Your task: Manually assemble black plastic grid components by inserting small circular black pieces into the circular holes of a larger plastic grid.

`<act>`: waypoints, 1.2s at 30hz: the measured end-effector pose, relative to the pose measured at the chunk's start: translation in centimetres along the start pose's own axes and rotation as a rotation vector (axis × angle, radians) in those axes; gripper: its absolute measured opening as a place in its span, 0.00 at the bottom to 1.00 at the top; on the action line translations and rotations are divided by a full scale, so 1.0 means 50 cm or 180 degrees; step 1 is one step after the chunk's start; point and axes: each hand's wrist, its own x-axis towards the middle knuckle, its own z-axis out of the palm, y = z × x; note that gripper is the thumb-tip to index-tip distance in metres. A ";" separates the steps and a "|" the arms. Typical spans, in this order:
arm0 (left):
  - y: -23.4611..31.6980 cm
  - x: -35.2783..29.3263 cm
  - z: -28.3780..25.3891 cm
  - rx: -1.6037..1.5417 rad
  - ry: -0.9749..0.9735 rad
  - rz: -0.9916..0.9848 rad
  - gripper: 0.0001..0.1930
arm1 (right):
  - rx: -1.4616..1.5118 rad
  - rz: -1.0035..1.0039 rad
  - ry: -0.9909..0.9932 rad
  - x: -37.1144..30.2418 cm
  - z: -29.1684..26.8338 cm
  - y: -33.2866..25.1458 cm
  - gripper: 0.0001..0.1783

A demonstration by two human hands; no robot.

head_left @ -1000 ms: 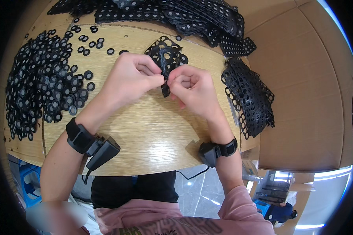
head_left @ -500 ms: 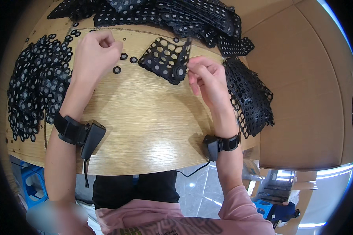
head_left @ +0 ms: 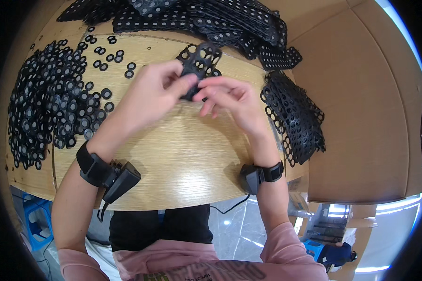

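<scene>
A small black sheet with rows of round holes (head_left: 202,55) is raised and bent over the middle of the table, slightly smeared by motion. My left hand (head_left: 157,91) is closed on its left side, the thumb lying across the near part. From the right, my right hand (head_left: 232,100) meets the same sheet's near edge with thumb and fingertips pinched together. Some holes at the far end show through to the table, while the near part is mostly covered by my fingers. Several loose black rings with grey centres (head_left: 130,66) lie left of my left hand.
A large heap of similar rings (head_left: 47,103) covers the table's left side. Stacked black sheets with grey dots (head_left: 239,23) lie along the back. A pile of sheets with open holes (head_left: 295,117) is at the right, beside a cardboard wall (head_left: 361,103).
My left hand has come right and taken hold of the sheet, which has shifted left and been bent. More loose rings now lie scattered left of that hand. My right hand has moved slightly left.
</scene>
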 end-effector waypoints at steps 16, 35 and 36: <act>0.073 0.010 -0.082 -0.1176 0.2500 0.0508 0.11 | -0.2955 -0.0555 0.0898 0.021 -0.066 0.063 0.18; 0.413 0.024 -0.005 -0.0823 0.0000 0.1547 0.11 | -0.2769 -0.0720 0.0911 0.018 -0.087 0.076 0.14; 0.408 0.051 0.036 -0.1689 -0.0137 0.1990 0.11 | -0.2545 -0.0594 0.0842 0.012 -0.095 0.073 0.13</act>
